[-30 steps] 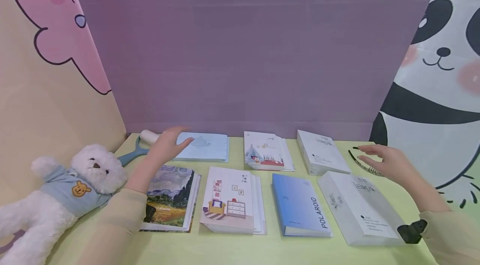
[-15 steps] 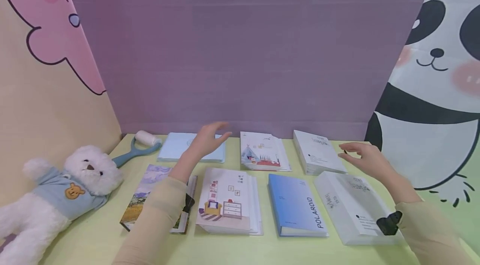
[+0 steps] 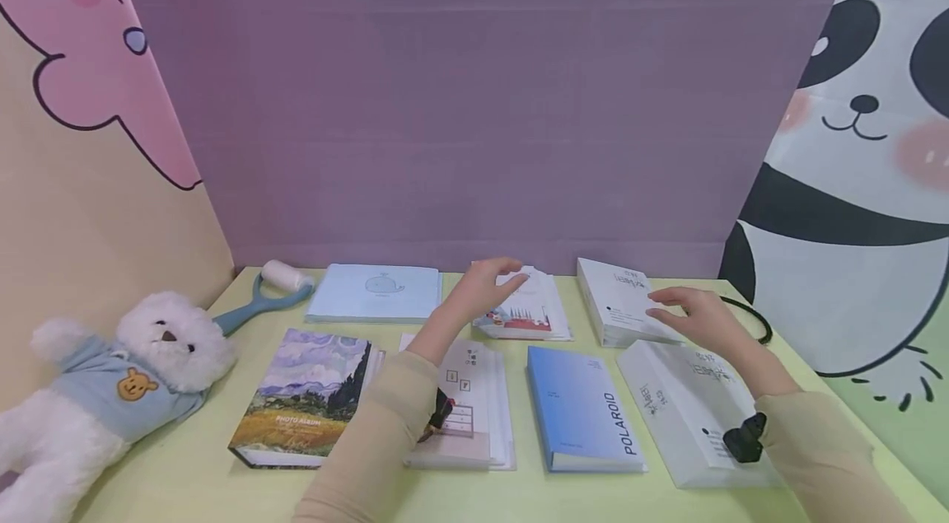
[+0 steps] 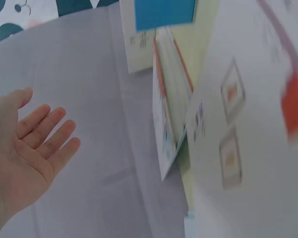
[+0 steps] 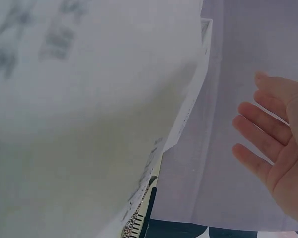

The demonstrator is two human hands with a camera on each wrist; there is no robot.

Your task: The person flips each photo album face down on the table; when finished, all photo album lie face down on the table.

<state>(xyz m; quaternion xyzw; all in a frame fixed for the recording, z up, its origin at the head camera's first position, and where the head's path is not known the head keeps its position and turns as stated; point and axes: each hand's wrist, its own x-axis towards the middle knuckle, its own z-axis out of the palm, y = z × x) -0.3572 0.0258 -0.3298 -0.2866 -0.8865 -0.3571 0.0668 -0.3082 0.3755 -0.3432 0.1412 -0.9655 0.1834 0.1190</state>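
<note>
Space above the whale book (image 3: 356,294) was free; the left hand (image 3: 480,287) obstructed overhead access to the middle back book (image 3: 535,314).

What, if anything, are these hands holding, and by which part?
Nothing is held: the left hand and the right hand are both open and empty.

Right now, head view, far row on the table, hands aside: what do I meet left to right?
Roller → whale book → red-print book, partly behind the left hand → white book → black hoop.
</note>
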